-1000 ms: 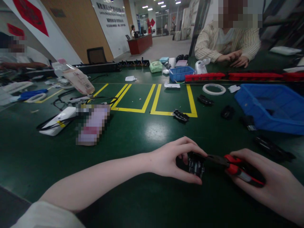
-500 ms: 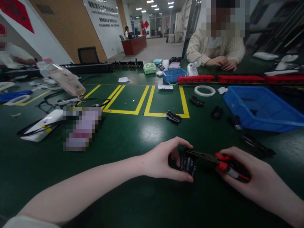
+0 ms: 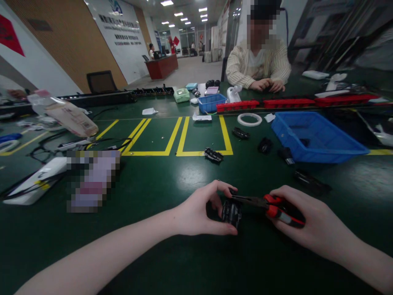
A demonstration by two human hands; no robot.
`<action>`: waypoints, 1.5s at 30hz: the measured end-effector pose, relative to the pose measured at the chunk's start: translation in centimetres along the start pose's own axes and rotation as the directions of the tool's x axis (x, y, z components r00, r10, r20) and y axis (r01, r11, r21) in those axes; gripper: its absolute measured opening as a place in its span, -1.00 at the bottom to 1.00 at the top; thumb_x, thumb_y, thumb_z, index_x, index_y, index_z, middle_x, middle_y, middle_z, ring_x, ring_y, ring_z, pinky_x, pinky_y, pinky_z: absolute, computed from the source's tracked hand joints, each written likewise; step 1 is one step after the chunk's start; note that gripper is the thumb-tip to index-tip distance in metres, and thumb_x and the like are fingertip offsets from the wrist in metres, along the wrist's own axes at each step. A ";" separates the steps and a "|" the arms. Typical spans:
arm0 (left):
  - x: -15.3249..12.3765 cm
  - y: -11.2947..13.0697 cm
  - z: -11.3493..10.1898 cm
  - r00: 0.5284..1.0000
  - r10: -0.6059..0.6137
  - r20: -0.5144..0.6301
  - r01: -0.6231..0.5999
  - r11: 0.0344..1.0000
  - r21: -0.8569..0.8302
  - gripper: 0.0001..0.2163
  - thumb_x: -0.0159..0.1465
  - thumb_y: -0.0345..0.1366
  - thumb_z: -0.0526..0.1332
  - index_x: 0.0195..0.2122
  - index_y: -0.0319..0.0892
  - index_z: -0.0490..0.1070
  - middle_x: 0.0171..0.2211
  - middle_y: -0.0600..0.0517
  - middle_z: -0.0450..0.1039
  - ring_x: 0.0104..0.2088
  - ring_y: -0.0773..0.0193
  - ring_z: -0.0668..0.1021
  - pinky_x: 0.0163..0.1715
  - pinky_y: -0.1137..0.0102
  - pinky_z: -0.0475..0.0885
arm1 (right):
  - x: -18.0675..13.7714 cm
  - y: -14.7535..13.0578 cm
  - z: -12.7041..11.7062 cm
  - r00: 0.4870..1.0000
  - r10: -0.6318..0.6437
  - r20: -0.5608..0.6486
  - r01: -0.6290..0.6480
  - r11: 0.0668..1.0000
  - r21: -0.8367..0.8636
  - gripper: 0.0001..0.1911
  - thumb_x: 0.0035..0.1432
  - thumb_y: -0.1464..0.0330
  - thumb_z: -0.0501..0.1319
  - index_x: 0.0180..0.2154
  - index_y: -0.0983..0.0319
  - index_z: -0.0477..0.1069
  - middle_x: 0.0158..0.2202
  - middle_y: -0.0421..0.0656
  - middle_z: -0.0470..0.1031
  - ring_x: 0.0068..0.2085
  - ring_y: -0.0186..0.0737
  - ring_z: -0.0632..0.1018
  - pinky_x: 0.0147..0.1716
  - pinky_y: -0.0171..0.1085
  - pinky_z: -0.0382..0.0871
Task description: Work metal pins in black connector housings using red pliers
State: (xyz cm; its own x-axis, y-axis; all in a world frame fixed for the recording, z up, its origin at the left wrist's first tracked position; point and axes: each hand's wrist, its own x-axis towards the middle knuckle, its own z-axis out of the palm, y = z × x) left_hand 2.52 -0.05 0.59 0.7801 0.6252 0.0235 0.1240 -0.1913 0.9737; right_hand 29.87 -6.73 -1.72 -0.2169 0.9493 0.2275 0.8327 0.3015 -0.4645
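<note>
A small black plastic part (image 3: 231,213) is gripped between the thumb and fingers of my left hand (image 3: 211,211), just above the green table. My right hand (image 3: 303,221) is wrapped round the red-and-black handles of long-nose pliers (image 3: 272,205). The pliers' dark jaws point left and reach the top edge of the black part, by my left index fingertip. Whether the jaws bite on the part or only touch it, I cannot tell. Another black part (image 3: 213,155) lies on the table beyond my left hand.
Right of centre stands a blue bin (image 3: 319,139), with black pieces (image 3: 311,181) lying nearby. A white tape ring (image 3: 249,119) and a small blue basket (image 3: 211,103) are farther back. Leftward lie a phone (image 3: 96,180), a white power bank-like box (image 3: 37,180) and a bottle (image 3: 70,116). Someone sits opposite.
My view has turned somewhat to the right, so everything appears shifted left. Both hands keep their holds, the pliers still at the top of the black part.
</note>
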 end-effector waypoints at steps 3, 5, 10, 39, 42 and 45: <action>0.0 0.0 0.0 1.000 -0.009 0.010 0.009 1.000 0.003 -0.53 0.02 -0.34 0.44 -0.13 -0.17 0.22 0.13 -0.12 0.26 -0.32 0.37 0.48 -0.33 0.42 0.39 | 0.0 -0.1 -0.1 1.000 -0.021 -0.008 0.021 1.000 0.003 -0.71 0.03 0.28 0.21 -0.15 0.15 0.36 -0.20 -0.11 0.50 -0.21 -0.11 0.54 -0.27 -0.15 0.45; 0.1 0.0 -0.1 1.000 -0.015 0.021 0.015 1.000 0.005 -0.53 0.02 -0.35 0.44 -0.13 -0.16 0.21 0.13 -0.11 0.26 -0.32 0.37 0.48 -0.33 0.41 0.40 | 0.0 -0.1 -0.2 0.999 -0.042 -0.017 0.041 0.999 -0.017 -0.71 0.02 0.30 0.21 -0.15 0.15 0.35 -0.21 -0.12 0.49 -0.22 -0.12 0.53 -0.28 -0.16 0.45; 0.0 0.1 -0.1 0.999 -0.036 0.031 0.036 0.999 -0.003 -0.51 0.04 -0.34 0.43 -0.10 -0.14 0.17 0.16 -0.12 0.21 -0.32 0.37 0.47 -0.34 0.42 0.41 | 0.1 -0.2 -0.4 0.990 -0.128 -0.061 0.123 0.988 -0.090 -0.70 0.02 0.33 0.22 -0.14 0.16 0.32 -0.23 -0.11 0.47 -0.24 -0.13 0.52 -0.30 -0.17 0.43; -0.3 -1.6 0.2 0.962 0.232 -0.146 -0.220 0.971 0.096 -0.54 0.04 -0.26 0.43 -0.04 -0.18 0.40 0.13 -0.22 0.33 -0.14 0.12 0.56 -0.27 0.34 0.52 | 0.5 -2.1 -0.7 0.997 0.076 0.020 -0.078 0.989 0.126 -0.78 0.03 0.31 0.21 -0.21 0.16 0.38 -0.27 -0.15 0.50 -0.28 -0.20 0.53 -0.32 -0.23 0.43; -0.3 -1.4 0.3 0.937 0.286 -0.202 -0.256 0.953 0.161 -0.53 0.02 -0.28 0.44 -0.03 -0.20 0.43 0.11 -0.23 0.36 -0.04 0.02 0.53 -0.25 0.33 0.53 | 0.6 -2.8 -0.8 0.991 0.130 0.032 -0.133 0.980 0.149 -0.78 0.03 0.28 0.22 -0.23 0.16 0.39 -0.29 -0.17 0.51 -0.31 -0.21 0.53 -0.35 -0.24 0.43; -0.5 -0.9 0.4 0.937 0.269 -0.224 -0.237 0.958 0.160 -0.55 0.05 -0.29 0.42 -0.01 -0.20 0.44 0.13 -0.23 0.34 -0.06 0.03 0.55 -0.33 0.38 0.54 | 0.7 -3.3 -0.8 0.988 0.151 0.035 -0.155 0.972 0.178 -0.79 0.04 0.28 0.22 -0.24 0.17 0.39 -0.31 -0.18 0.51 -0.34 -0.23 0.54 -0.37 -0.25 0.43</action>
State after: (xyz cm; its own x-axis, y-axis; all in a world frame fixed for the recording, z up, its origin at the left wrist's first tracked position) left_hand 2.32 -0.48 -0.40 0.6269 0.7033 0.3350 0.0317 -0.4527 0.8911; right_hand 27.40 -7.17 0.65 -0.1062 0.9865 0.1248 0.7521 0.1618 -0.6389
